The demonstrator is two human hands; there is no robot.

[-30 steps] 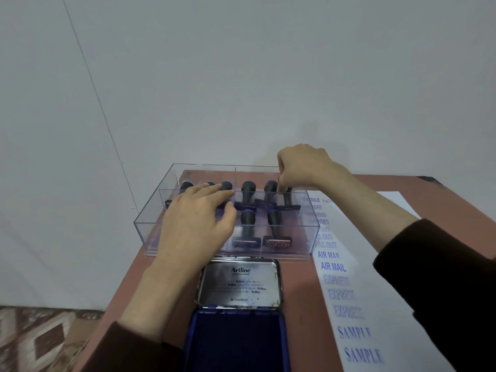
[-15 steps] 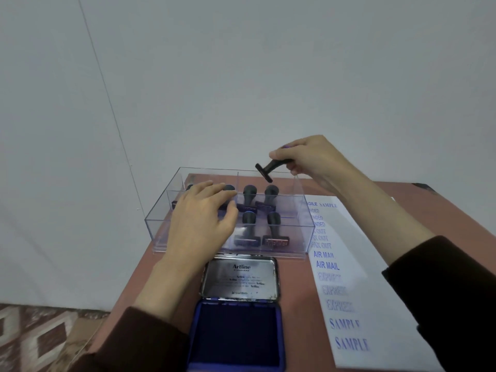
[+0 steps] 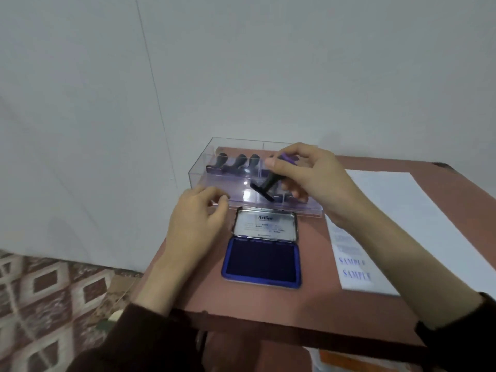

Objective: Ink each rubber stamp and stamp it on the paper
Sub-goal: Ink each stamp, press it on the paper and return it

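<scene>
Stamp in hand, not yet inked.

Your right hand pinches a black-handled rubber stamp, tilted with its face down-left, above the near edge of the clear stamp box, just beyond the open ink pad. Your left hand rests loosely curled and empty on the desk. Next, I judge, level the stamp, press it flat on the pad, then carry it right to the paper.

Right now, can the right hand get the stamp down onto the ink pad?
Probably yes. The right hand holds the stamp just above the open ink pad; the lid is back and the left hand sits off to the side.
</scene>
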